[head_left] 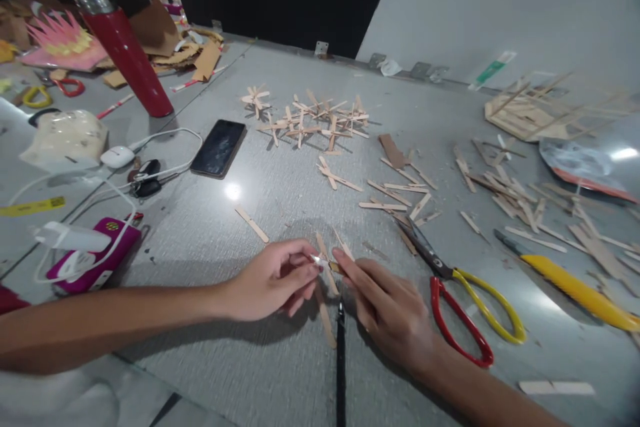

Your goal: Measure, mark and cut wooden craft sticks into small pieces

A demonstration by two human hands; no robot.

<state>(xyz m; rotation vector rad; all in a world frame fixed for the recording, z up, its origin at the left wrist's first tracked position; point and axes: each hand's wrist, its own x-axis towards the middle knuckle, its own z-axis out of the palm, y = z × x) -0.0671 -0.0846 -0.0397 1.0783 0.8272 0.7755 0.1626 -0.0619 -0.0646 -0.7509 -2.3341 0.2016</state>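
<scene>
Between my hands, short flat wooden sticks [329, 279] cross one another at the fingertips. My left hand [273, 280] is closed, its thumb and forefinger pinching this small piece; a bright whitish spot at the fingertips is too small to identify. From the other side my right hand [390, 310] pinches a short end of wood, its remaining fingers curled under. Another flat stick [325, 320] lies just below the fingers. Beside it a slim black tool [341, 360] with a metal tip points away from me. Scissors [443, 270] with one red and one yellow handle lie right of my right hand.
Star-shaped stick assemblies [305, 121] stand at the back, with loose sticks [510, 193] scattered right. A yellow-handled cutter [575, 287] lies at far right near a wooden frame [525, 110]. Leftward are a phone [219, 148], a red flask [125, 53], a purple power bank [103, 253] and cables.
</scene>
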